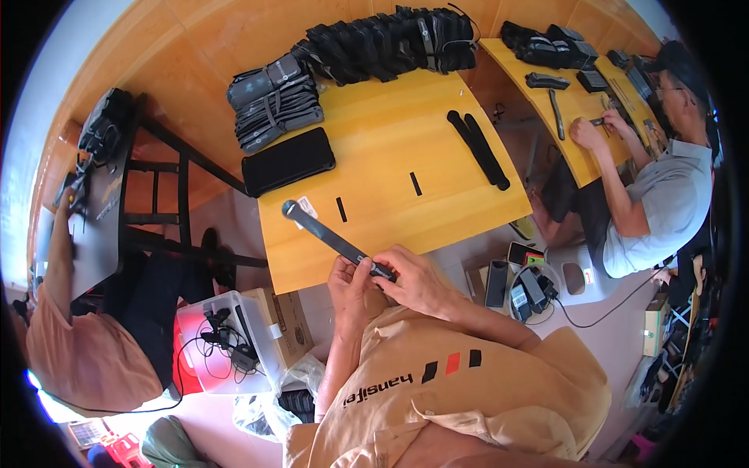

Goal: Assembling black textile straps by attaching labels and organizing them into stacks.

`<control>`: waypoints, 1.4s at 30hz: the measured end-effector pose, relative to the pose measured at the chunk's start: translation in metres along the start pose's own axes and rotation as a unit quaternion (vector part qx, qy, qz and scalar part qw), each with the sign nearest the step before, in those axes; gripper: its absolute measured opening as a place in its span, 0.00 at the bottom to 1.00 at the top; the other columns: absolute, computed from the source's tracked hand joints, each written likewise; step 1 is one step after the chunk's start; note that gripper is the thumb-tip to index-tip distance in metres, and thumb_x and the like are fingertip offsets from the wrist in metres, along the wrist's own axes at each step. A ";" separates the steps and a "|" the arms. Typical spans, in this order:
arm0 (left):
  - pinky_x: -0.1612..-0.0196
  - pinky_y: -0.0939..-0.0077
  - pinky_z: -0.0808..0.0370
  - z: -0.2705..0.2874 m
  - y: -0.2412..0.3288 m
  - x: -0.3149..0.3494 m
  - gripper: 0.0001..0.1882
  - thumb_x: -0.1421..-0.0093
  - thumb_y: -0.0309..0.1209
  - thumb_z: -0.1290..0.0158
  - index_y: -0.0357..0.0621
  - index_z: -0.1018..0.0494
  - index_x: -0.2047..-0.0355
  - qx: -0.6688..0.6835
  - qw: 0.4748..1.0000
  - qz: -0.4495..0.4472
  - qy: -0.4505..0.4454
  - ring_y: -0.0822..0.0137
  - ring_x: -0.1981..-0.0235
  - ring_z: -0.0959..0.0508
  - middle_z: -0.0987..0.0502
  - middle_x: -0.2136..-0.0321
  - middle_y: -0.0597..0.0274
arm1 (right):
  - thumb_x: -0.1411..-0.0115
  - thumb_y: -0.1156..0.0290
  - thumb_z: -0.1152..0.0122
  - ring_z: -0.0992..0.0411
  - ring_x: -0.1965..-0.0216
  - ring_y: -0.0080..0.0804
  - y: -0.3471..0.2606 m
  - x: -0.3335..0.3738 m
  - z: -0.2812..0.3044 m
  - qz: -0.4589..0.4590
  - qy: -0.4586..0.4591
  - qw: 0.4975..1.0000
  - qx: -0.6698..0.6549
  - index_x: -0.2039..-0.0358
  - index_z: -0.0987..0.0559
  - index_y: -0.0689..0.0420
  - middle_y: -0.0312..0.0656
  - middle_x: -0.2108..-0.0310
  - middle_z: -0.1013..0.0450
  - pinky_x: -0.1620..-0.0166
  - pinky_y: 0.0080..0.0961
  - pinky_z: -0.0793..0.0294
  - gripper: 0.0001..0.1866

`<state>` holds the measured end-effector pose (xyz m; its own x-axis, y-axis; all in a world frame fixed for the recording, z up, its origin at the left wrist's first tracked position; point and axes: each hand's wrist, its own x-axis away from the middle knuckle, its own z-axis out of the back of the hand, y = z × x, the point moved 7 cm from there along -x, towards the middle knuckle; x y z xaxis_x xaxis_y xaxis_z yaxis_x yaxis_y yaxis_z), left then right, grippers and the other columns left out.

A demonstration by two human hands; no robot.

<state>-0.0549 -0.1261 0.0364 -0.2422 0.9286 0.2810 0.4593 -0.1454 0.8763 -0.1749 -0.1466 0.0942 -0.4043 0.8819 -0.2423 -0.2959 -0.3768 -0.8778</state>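
Both my hands hold one long, flat black bar with a rounded end (321, 230) in front of my chest, over the near edge of the yellow table. It tilts up and away to the left. My left hand (349, 287) pinches it from below near its lower end. My right hand (415, 282) grips that lower end, its fingers closed round it. Two similar black bars (480, 152) lie side by side at the table's right. A black zip-like case (289, 162) lies at its left edge, with two short black strips (415, 184) on the tabletop.
Stacked black folded bundles (277, 109) and a row of black pouches (382, 43) line the table's back. A co-worker (663, 187) works at the right table; another person (101, 335) is at the left. A clear bin of cables (226, 343) and a carton (282, 327) stand lower left.
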 end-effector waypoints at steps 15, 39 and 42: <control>0.67 0.83 0.25 -0.002 0.006 -0.006 0.12 0.40 0.33 0.50 0.37 0.30 0.61 0.121 0.992 0.007 -0.036 0.75 0.68 0.24 0.25 0.70 0.62 | 0.45 0.79 0.44 0.26 0.72 0.25 0.036 0.004 -0.004 -0.254 -0.021 0.869 -0.424 0.62 0.25 0.68 0.45 0.69 0.26 0.68 0.18 0.24 0.10; 0.63 0.75 0.21 -0.022 0.014 0.007 0.23 0.48 0.18 0.46 0.35 0.38 0.51 0.029 0.994 0.044 -0.096 0.62 0.65 0.21 0.25 0.64 0.48 | 0.56 0.86 0.41 0.27 0.74 0.33 -0.022 -0.008 0.045 0.104 -0.036 0.994 0.020 0.70 0.22 0.63 0.43 0.72 0.28 0.73 0.22 0.29 0.11; 0.61 0.73 0.21 -0.024 0.015 0.007 0.24 0.49 0.19 0.45 0.35 0.38 0.51 0.047 0.992 0.031 -0.109 0.62 0.63 0.22 0.25 0.64 0.49 | 0.56 0.84 0.41 0.29 0.76 0.35 -0.027 -0.009 0.045 0.142 -0.029 0.988 0.061 0.71 0.23 0.62 0.42 0.73 0.29 0.75 0.25 0.29 0.09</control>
<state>-0.0702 -0.1296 0.0606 -0.0253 0.9721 0.2333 0.5471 -0.1818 0.8171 -0.2019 -0.1569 0.1387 -0.5343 0.7194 -0.4438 -0.2639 -0.6407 -0.7210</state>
